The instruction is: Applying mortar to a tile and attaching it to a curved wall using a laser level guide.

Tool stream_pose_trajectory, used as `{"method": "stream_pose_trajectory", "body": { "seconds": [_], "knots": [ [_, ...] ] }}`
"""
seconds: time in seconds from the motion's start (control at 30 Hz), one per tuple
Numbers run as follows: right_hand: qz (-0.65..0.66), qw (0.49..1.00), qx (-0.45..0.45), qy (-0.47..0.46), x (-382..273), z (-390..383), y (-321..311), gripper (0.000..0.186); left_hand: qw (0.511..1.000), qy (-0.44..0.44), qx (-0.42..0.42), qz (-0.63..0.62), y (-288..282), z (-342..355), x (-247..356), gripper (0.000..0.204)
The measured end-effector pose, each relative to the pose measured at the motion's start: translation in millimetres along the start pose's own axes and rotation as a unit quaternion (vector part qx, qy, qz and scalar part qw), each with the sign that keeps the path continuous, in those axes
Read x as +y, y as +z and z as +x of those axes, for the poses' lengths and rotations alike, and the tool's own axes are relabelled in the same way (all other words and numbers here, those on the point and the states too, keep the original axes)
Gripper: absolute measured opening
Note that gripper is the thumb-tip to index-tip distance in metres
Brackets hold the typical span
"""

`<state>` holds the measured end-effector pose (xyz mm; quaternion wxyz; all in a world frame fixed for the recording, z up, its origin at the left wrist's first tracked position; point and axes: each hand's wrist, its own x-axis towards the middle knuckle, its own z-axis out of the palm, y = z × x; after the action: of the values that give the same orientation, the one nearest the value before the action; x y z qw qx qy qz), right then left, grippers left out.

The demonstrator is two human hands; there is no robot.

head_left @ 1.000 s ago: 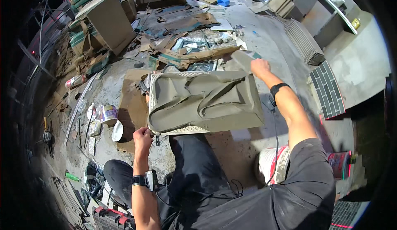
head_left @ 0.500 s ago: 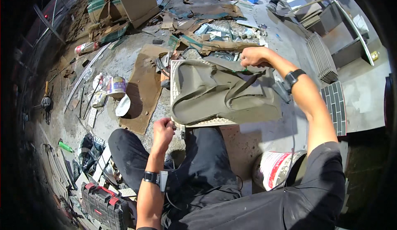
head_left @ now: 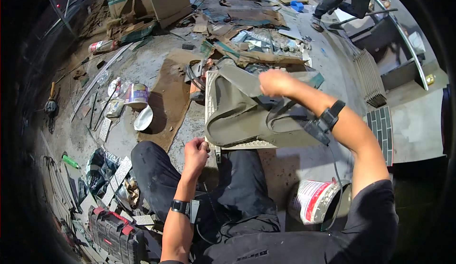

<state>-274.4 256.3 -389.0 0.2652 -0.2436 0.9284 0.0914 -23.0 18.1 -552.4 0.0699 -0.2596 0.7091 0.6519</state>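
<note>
My left hand [head_left: 195, 157] is closed on the lower-left corner of a pale tile [head_left: 210, 86] with a textured back. A thick, uneven layer of grey mortar [head_left: 232, 127] covers most of the tile, which is held over my knees. My right hand [head_left: 275, 82] grips a flat trowel, its handle hidden in my fingers. The trowel blade [head_left: 235, 79] lies over the upper-left part of the mortar. Below the tile, beside my right leg, stands a white-and-red bucket [head_left: 311, 200].
A co-worker's leg [head_left: 335, 0] is at the top right, near a ribbed tile stack [head_left: 368, 74]. Brick-patterned panel [head_left: 377, 133] at right; small tubs [head_left: 137, 98] and cardboard [head_left: 161, 112] at left; black tool case [head_left: 111, 233] at lower left. Debris covers the floor ahead.
My right hand and trowel have moved leftward from the tile's far right over the mortar. My left hand still grips the corner. A co-worker has come further into view at top right.
</note>
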Motion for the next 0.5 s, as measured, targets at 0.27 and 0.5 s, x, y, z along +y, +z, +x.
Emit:
{"method": "stream_pose_trajectory", "body": {
  "seconds": [0.27, 0.5],
  "knots": [
    [-0.100, 0.959, 0.111, 0.241, 131, -15, 61, 0.027, 1.000, 0.008, -0.008, 0.017, -1, 1, -1, 0.016],
    [0.137, 0.989, 0.057, -0.001, 132, -4, -8, 0.030, 0.999, 0.038, 0.002, 0.018, 2, 4, -14, 0.015]
  ]
}}
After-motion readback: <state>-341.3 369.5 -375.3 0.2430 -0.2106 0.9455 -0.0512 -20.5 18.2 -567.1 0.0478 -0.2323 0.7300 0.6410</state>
